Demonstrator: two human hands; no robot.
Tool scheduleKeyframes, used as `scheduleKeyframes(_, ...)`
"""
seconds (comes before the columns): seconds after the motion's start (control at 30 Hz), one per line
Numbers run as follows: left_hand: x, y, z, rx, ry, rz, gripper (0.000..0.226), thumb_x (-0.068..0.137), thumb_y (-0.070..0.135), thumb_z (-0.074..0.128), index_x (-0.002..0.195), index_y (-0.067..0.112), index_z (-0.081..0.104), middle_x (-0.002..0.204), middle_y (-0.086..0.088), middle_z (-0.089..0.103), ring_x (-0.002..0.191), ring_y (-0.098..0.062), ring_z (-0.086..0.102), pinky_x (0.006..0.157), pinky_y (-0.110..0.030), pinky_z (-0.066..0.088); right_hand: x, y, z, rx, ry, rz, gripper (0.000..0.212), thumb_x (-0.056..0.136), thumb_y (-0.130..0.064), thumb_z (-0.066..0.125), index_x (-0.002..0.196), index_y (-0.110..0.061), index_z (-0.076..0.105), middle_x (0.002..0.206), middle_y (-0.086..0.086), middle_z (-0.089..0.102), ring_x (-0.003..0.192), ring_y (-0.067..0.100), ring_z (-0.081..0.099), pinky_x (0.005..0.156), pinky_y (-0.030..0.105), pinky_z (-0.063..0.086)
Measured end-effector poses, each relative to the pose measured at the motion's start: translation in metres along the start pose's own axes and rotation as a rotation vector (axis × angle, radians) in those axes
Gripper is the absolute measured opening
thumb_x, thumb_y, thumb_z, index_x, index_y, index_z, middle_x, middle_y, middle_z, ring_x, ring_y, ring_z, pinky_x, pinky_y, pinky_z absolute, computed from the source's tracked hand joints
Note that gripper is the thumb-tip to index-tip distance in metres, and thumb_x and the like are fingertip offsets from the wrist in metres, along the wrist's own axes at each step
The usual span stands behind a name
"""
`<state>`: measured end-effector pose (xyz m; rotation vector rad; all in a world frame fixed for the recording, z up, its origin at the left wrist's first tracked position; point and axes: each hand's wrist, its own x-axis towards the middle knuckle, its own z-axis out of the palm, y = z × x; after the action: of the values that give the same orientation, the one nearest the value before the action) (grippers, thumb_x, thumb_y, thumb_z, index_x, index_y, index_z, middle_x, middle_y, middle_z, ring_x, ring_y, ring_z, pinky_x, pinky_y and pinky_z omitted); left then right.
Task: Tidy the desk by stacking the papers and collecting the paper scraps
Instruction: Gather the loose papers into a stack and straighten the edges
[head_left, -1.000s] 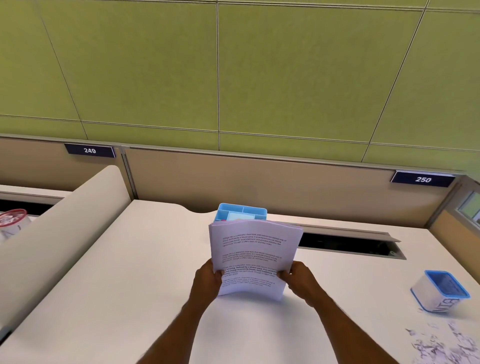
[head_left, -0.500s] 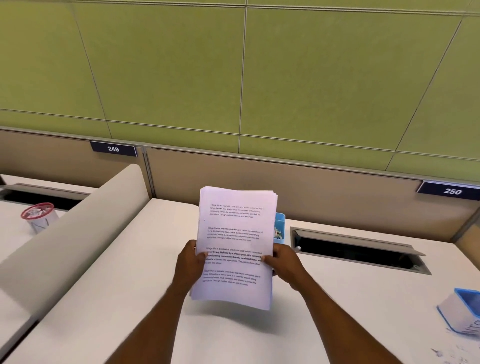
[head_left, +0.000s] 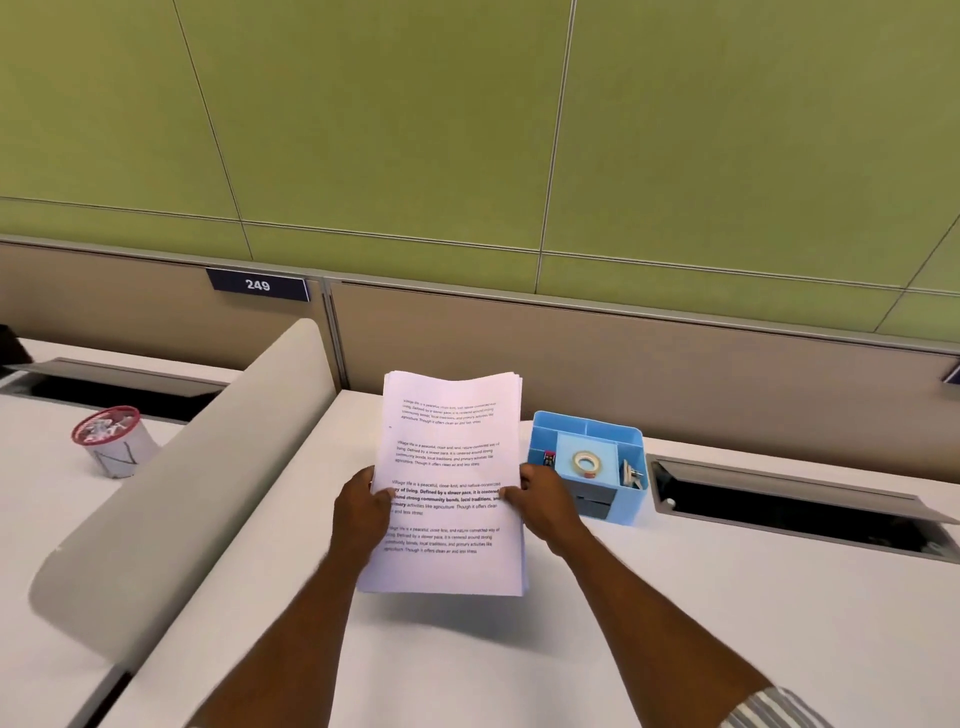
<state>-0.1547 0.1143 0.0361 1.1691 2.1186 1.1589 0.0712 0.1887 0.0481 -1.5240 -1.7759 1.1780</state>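
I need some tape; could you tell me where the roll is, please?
In the head view, the white tape roll lies in the blue plastic desk organiser, right of the held white paper stack.

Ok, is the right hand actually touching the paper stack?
Touching. The head view shows the right hand gripping the right edge of the paper stack, thumb lying over the printed top sheet.

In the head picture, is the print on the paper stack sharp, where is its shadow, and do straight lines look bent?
Head view: print on the paper stack mostly readable, fainter at top; head view: soft shadow on the desk under its lower edge; head view: upright wall seams fan outward, wide-angle distortion.
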Motion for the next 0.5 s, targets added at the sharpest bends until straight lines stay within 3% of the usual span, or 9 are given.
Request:
scheduleKeyframes(0.13, 0.034, -0.012, 0.000, -0.020, -0.024, -0.006, 0.027, 0.090, -0.001, 0.054, 0.116, 0.001, 0.063, 0.113, -0.016, 0.068, 0.099, -0.033, 0.062, 0.083, -0.034, 0.046, 0.027, -0.006, 0.027, -0.031, 0.064, 0.017, 0.031, 0.092, -0.016, 0.061, 0.121, -0.006, 0.062, 0.128, 0.009, 0.064, 0.111, 0.026, 0.063, 0.095, 0.038, 0.052)
scheduleKeyframes(0.3, 0.071, -0.023, 0.013, -0.015, -0.067, 0.014, 0.033, 0.090, -0.002, 0.052, 0.121, 0.003, 0.063, 0.117, -0.014, 0.068, 0.105, -0.032, 0.062, 0.089, -0.033, 0.045, 0.052, 0.001, 0.050, 0.006, 0.118, 0.007, 0.031, 0.095, -0.021, 0.057, 0.126, -0.015, 0.057, 0.132, 0.005, 0.062, 0.113, 0.024, 0.062, 0.084, 0.026, 0.046)
scheduleKeyframes(0.5, 0.108, -0.036, 0.038, 0.025, -0.109, 0.021, 0.033, 0.090, -0.001, 0.051, 0.121, 0.002, 0.063, 0.118, -0.014, 0.068, 0.107, -0.033, 0.061, 0.091, -0.032, 0.045, 0.084, 0.017, 0.065, -0.002, 0.144, 0.019, 0.053, 0.095, -0.027, 0.058, 0.143, -0.025, 0.034, 0.141, -0.002, 0.053, 0.118, 0.021, 0.059, 0.083, 0.023, 0.048)
